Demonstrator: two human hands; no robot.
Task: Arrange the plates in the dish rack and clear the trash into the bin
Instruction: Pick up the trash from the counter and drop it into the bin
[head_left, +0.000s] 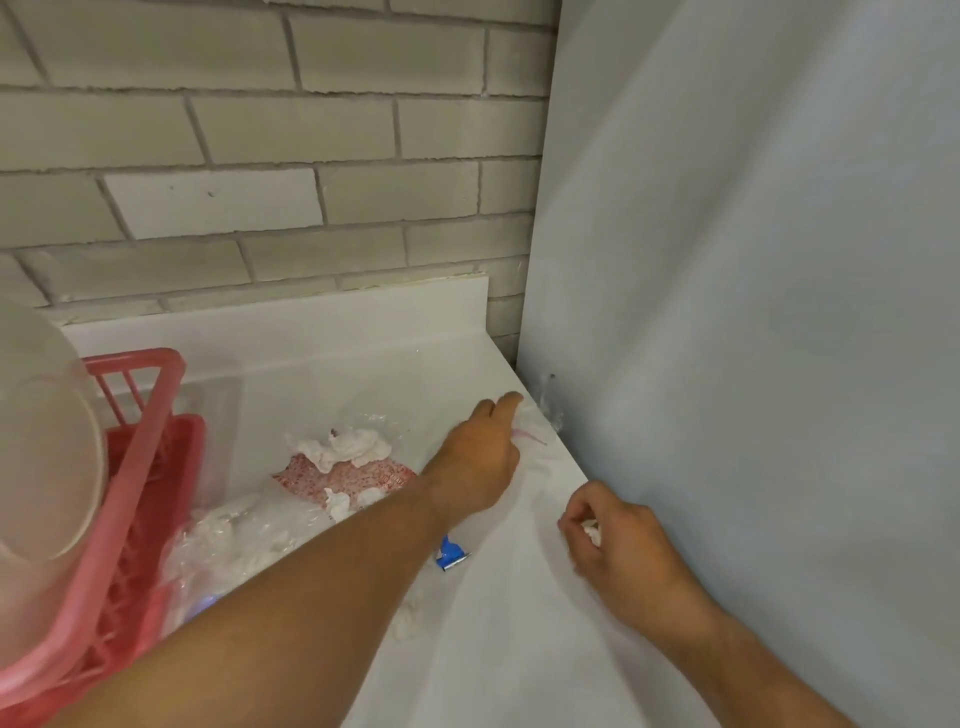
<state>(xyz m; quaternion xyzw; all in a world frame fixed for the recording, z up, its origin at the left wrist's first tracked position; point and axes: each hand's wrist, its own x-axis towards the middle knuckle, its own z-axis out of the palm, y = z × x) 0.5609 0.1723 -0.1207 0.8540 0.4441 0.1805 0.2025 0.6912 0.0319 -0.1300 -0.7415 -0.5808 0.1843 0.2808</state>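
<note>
- White counter (493, 649), wall at right.
- Red dish rack (150, 467), left edge.
- Red-printed wrapper (363, 475) under crumpled tissues (343, 447).
- Clear plastic film (234, 535) beside rack.
- Blue scrap (451, 552), mid-counter.
- Possibly a clear bag (535, 431), far right edge.

The left arm (291, 597) stretches bare from the lower left toward the far right; the left hand (475, 457) lies back up, fingers pointing away, tips hidden; the right hand (615, 538) sits nearer, fingers curled round a white scrap (592, 531).
</note>
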